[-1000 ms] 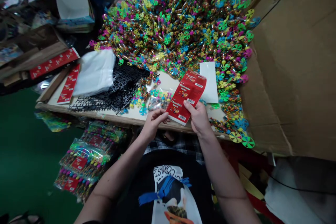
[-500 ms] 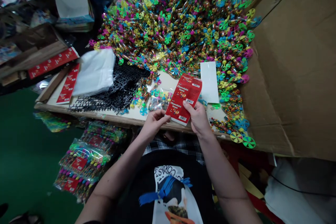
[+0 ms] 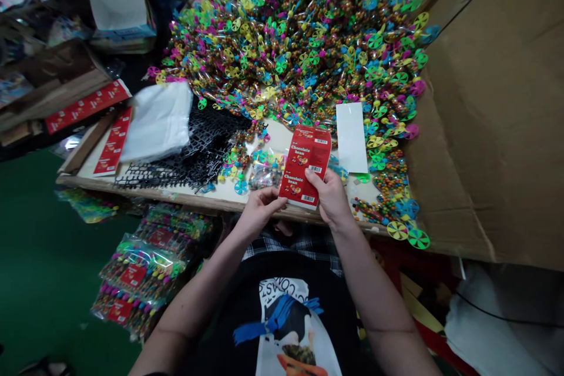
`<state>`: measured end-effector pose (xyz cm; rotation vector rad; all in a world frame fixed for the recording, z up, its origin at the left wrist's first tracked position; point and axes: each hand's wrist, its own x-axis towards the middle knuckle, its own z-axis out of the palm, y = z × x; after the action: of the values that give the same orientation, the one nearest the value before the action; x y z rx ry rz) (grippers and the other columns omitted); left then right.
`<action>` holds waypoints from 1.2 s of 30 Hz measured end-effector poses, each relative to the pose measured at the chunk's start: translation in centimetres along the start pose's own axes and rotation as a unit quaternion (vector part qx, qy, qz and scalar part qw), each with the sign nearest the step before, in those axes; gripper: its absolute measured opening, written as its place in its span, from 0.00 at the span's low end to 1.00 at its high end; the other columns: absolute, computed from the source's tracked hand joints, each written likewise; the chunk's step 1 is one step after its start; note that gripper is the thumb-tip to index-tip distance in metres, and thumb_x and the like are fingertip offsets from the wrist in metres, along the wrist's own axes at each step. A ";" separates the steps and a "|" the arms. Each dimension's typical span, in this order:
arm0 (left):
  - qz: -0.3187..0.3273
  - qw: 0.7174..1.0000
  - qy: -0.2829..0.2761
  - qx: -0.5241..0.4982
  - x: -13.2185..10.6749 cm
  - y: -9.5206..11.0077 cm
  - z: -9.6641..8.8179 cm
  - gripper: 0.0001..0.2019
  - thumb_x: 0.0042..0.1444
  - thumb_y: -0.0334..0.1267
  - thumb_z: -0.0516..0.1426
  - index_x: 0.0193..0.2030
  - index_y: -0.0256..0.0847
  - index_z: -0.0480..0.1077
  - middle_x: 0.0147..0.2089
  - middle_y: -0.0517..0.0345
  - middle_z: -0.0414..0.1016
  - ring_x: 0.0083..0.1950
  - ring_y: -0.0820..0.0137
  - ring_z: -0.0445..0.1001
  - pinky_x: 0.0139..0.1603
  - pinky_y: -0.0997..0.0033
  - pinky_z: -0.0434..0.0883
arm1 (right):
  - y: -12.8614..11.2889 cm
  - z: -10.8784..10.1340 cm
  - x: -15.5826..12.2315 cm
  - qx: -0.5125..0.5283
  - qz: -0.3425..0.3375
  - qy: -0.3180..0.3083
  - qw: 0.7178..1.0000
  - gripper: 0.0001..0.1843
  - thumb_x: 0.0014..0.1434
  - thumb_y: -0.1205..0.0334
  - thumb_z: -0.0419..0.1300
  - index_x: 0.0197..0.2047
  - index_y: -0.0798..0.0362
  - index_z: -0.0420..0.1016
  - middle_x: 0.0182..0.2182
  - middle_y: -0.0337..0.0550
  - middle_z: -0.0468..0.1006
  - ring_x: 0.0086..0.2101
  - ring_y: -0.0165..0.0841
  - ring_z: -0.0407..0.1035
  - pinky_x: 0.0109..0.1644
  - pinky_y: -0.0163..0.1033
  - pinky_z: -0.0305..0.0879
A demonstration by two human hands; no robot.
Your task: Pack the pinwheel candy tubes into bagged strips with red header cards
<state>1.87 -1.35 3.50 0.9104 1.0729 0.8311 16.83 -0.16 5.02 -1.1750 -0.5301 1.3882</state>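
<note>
Both hands hold a red strip of printed "Chocolate bean" labels (image 3: 304,164) over the table's front edge. My right hand (image 3: 331,197) grips its right side, thumb on top and fingers beneath. At the lower left corner, my left hand (image 3: 263,207) pinches the strip between thumb and fingers. Just behind the strip lies a clear bag of candy tubes (image 3: 267,171), partly covered by it. A blank white strip (image 3: 351,138) rests flat on the table to the right.
A big heap of candy-filled tubes with colourful fan tops (image 3: 299,41) covers the back. Clear plastic bags (image 3: 158,120) lie on black mesh (image 3: 207,144) at left. A cardboard sheet (image 3: 489,117) walls the right side. Filled packs (image 3: 132,276) are stacked below the table.
The label strip has swung a little to the left and stands more upright. Both hands keep their hold with hardly any shift.
</note>
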 end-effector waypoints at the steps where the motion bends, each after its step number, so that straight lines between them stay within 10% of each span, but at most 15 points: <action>1: -0.001 1.000 0.000 -0.003 0.0 0.0 0.0 0.17 0.38 0.48 0.67 0.23 0.37 0.70 0.22 0.61 0.71 0.24 0.76 0.66 0.30 0.75 0.63 | 0.0 0.0 0.0 0.001 0.000 -0.001 1.000 0.23 0.37 0.51 0.71 0.36 0.52 0.75 0.32 0.40 0.82 0.34 0.40 0.76 0.42 0.48 0.74; 8: 0.019 0.998 0.023 -0.062 0.6 0.7 0.6 0.17 0.37 0.47 0.68 0.28 0.37 0.72 0.29 0.59 0.76 0.29 0.74 0.71 0.36 0.73 0.69 | 0.9 -0.6 -0.2 -0.074 -0.009 -0.047 0.996 0.23 0.43 0.46 0.67 0.37 0.53 0.73 0.33 0.42 0.81 0.33 0.40 0.75 0.39 0.48 0.74; 11: 0.025 0.997 0.029 -0.065 0.8 1.0 0.9 0.17 0.37 0.46 0.68 0.26 0.36 0.71 0.27 0.60 0.76 0.28 0.74 0.71 0.36 0.73 0.69 | 1.1 -1.3 -0.5 -0.193 -0.147 0.018 0.970 0.24 0.51 0.47 0.62 0.47 0.52 0.69 0.42 0.47 0.78 0.41 0.41 0.74 0.44 0.49 0.72; 14: 0.036 0.998 0.031 -0.052 1.0 1.2 1.0 0.16 0.38 0.46 0.68 0.26 0.36 0.71 0.26 0.60 0.75 0.27 0.75 0.71 0.35 0.74 0.69 | 0.9 -1.8 -1.0 -0.380 -0.349 0.084 0.853 0.26 0.55 0.52 0.61 0.56 0.49 0.65 0.55 0.50 0.70 0.54 0.42 0.65 0.56 0.52 0.64; 19: 0.080 0.996 0.023 0.008 1.1 1.3 0.7 0.13 0.42 0.44 0.66 0.27 0.37 0.72 0.26 0.60 0.75 0.28 0.74 0.70 0.35 0.73 0.69 | 0.9 -2.2 -1.1 -0.555 -0.446 -0.061 0.700 0.24 0.57 0.54 0.60 0.57 0.47 0.66 0.55 0.47 0.71 0.61 0.44 0.57 0.61 0.54 0.56; 27: 0.246 0.952 0.078 0.166 1.0 1.8 0.2 0.08 0.49 0.38 0.62 0.36 0.39 0.73 0.40 0.54 0.74 0.34 0.74 0.71 0.35 0.75 0.69 | 1.2 -2.7 0.0 -0.523 -0.446 -0.091 0.721 0.07 0.59 0.64 0.59 0.41 0.49 0.75 0.39 0.41 0.81 0.45 0.38 0.73 0.54 0.49 0.59; 31: 0.220 0.954 0.051 0.198 0.9 2.5 0.4 0.18 0.49 0.38 0.63 0.49 0.41 0.71 0.42 0.54 0.77 0.26 0.79 0.68 0.28 0.78 0.67 | 0.7 -2.6 -0.1 -0.504 -0.441 -0.078 0.739 0.04 0.58 0.64 0.59 0.38 0.49 0.72 0.34 0.38 0.80 0.39 0.36 0.74 0.51 0.47 0.62; 36: 0.193 0.956 -0.006 0.219 1.0 2.7 0.8 0.08 0.54 0.39 0.58 0.36 0.39 0.77 0.34 0.55 0.80 0.34 0.71 0.75 0.36 0.75 0.70 | 0.3 -2.5 -0.6 -0.493 -0.404 -0.066 0.768 0.04 0.56 0.64 0.59 0.37 0.48 0.68 0.32 0.38 0.78 0.35 0.35 0.72 0.43 0.42 0.66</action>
<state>2.62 0.47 5.74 1.5339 1.1058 0.9180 18.72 -1.54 3.95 -1.3583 -1.7741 0.3554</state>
